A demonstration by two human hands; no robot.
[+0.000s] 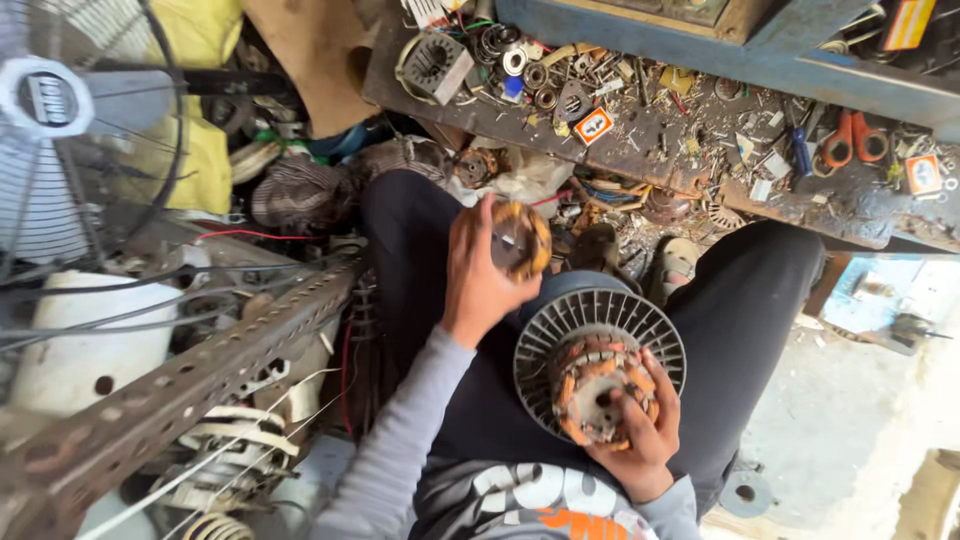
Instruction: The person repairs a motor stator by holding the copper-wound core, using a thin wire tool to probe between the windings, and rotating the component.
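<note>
My left hand (478,280) is raised over my left knee and closed around a small round motor part wound with copper-orange wire (522,238). My right hand (640,430) grips a copper-wound stator (598,388) that sits inside a round slotted grey motor housing (560,330) resting on my lap. I am seated, in dark trousers and a grey long-sleeved shirt. The two motor parts are apart, the small one above and left of the housing.
A cluttered workbench (690,150) ahead holds bearings, screws, orange-handled scissors (852,145) and small boxes. A wire fan guard (70,140) and a perforated rusty metal angle bar (200,370) stand to my left, amid coils and wires. Bare concrete floor (850,420) lies to the right.
</note>
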